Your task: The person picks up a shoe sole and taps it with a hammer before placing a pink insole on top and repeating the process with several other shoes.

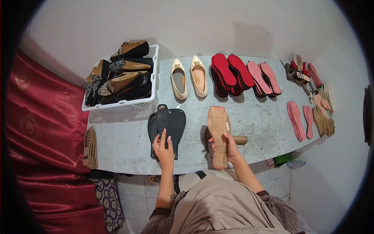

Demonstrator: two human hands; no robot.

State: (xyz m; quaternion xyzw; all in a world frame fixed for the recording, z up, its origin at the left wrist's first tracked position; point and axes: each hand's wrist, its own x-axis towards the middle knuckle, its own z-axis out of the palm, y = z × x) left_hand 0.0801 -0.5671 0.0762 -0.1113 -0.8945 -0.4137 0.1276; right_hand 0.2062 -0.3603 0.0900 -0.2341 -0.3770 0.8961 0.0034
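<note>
Black soles (pixel 176 126) lie in a fanned pile on the table, left of the middle. My left hand (pixel 163 145) rests on the top black piece, its fingers apart and touching the surface. In my right hand (pixel 230 148) is a brown insole (pixel 219 128) with pinkish edges, held raised with the thumb on its face and the fingers behind it. Behind this insole, a wooden-handled tool (pixel 239 140) lies on the table, its other end partly hidden.
A white basket (pixel 146 103) holds black embroidered shoes at back left. Cream shoes (pixel 179 80), red soles (pixel 224 72) and pink soles (pixel 259 78) line the back. Tools (pixel 298 76) and tan pieces (pixel 321 121) are at right; brown soles (pixel 90 148) at far left.
</note>
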